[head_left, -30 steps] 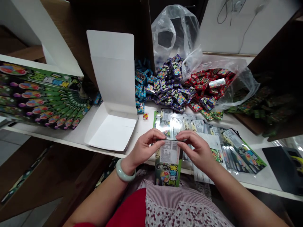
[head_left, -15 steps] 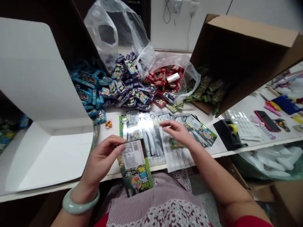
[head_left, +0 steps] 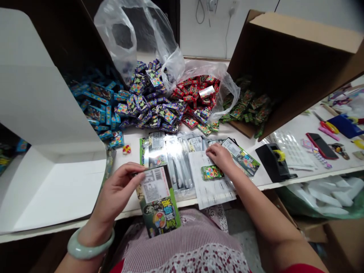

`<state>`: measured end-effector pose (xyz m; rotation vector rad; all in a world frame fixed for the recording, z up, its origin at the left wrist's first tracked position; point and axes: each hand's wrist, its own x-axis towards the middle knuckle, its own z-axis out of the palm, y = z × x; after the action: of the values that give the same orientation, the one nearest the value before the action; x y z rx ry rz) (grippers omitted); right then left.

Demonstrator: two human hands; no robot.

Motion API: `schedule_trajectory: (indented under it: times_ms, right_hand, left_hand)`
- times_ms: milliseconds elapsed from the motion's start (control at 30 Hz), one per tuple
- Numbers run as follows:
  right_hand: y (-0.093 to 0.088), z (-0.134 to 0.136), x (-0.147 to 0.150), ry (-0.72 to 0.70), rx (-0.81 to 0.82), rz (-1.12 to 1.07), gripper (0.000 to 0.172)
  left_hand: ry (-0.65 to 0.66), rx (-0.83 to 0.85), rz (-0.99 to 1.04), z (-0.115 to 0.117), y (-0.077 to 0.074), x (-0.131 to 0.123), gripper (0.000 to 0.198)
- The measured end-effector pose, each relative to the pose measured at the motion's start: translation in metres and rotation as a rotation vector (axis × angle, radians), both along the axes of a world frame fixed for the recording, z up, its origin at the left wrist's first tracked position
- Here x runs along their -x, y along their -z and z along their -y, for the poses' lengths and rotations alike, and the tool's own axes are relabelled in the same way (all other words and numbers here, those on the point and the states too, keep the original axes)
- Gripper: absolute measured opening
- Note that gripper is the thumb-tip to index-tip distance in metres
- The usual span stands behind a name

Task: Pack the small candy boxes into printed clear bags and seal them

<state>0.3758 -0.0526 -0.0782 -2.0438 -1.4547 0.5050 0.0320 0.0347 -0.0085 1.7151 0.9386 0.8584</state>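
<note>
Head view: hands apart, left hand [head_left: 116,193] pinching a barcoded green packet [head_left: 157,201] by its edge, right hand [head_left: 220,157] flat on white paper [head_left: 207,193].

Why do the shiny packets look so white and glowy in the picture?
In the head view, the clear plastic sleeves catch the light as white glare, hiding some printing. The wide lens makes the table's front edge slant and the white carton flap loom large. The left hand, its green packet and the right hand look fairly sharp.
</note>
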Motion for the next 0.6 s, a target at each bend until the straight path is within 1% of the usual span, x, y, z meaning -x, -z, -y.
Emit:
schedule_trajectory:
  times_ms: [100,200,267,333,367,400,500,567,600]
  right_hand:
    - [0.001,0.004,-0.003,0.021,-0.015,-0.049,0.006]
    - [0.000,0.008,-0.013,0.061,-0.016,-0.144,0.015]
    - [-0.010,0.009,-0.018,0.082,-0.013,-0.211,0.021]
    - [-0.031,0.007,-0.013,0.046,-0.028,-0.278,0.023]
    - [-0.046,0.005,-0.006,-0.009,-0.041,-0.313,0.023]
    - [-0.063,0.001,0.005,-0.104,-0.060,-0.363,0.022]
    - [-0.113,-0.015,0.050,-0.488,-0.056,-0.462,0.018]
    - [-0.136,-0.030,0.081,-0.645,-0.010,-0.436,0.016]
    - [-0.142,-0.038,0.094,-0.695,0.020,-0.406,0.016]
  left_hand:
    - [-0.008,-0.007,0.001,0.001,-0.001,-0.003,0.012]
    - [0.010,-0.011,0.028,0.002,-0.001,-0.007,0.012]
    - [0.035,-0.022,0.051,0.003,-0.002,-0.009,0.011]
    - [0.046,-0.037,0.071,0.004,-0.003,-0.012,0.010]
    - [0.047,-0.041,0.076,0.005,-0.003,-0.013,0.009]
    - [0.046,-0.044,0.079,0.006,-0.004,-0.015,0.008]
    - [0.064,-0.037,0.084,0.011,-0.007,-0.020,0.007]
    - [0.089,-0.025,0.087,0.014,-0.009,-0.021,0.008]
    - [0.100,-0.021,0.090,0.015,-0.010,-0.021,0.008]
